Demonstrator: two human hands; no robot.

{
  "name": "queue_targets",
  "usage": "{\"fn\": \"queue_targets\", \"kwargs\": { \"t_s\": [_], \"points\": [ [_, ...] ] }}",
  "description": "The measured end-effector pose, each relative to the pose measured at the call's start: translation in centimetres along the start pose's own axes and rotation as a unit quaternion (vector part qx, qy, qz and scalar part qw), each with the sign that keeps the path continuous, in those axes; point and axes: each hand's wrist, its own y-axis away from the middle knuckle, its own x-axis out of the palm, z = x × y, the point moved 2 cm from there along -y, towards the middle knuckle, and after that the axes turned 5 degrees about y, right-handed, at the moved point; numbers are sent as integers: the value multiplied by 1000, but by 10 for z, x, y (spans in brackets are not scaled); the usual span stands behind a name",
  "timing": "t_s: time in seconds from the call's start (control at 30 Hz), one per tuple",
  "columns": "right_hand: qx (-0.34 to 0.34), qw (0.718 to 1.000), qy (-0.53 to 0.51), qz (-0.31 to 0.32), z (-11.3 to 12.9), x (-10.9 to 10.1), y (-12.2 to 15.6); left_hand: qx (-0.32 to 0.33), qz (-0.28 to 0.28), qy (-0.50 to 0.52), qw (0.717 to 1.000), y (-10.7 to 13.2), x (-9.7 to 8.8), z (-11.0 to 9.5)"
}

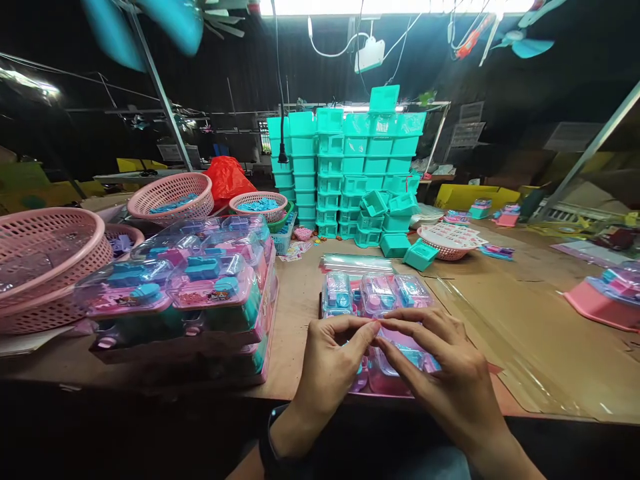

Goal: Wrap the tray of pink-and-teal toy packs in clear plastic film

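Note:
My left hand point(333, 363) and my right hand point(447, 357) meet fingertip to fingertip in front of me. Thumb and index finger are closed in a pinch on each. Whatever lies between them, if anything, is too small to make out. Just beneath the hands, a group of pink and blue toy sets point(377, 293) under transparent lids stands at the front of the table. My fingers and palms hide part of these sets. A dark band circles my left wrist.
At left, transparent-lidded toy sets point(210, 293) are stacked beside pink baskets point(60, 233). Turquoise bins point(330, 167) form a tall stack behind, some lying loose. A basket with printed sheets point(450, 240), a cardboard sheet point(540, 333) and a pink toy set point(605, 300) are at right. A plug point(283, 155) hangs overhead.

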Motion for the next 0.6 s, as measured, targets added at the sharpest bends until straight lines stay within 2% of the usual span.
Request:
{"fn": "queue_targets", "kwargs": {
  "t_s": [0.33, 0.6],
  "points": [
    [-15, 1000, 2, -6, 2, 1, -2, -8, 50, -29, 998, 2, -1, -8],
    [-15, 999, 41, -21, 4, 4, 6, -25, 59, -12, 998, 6, 2, -7]
  ]
}}
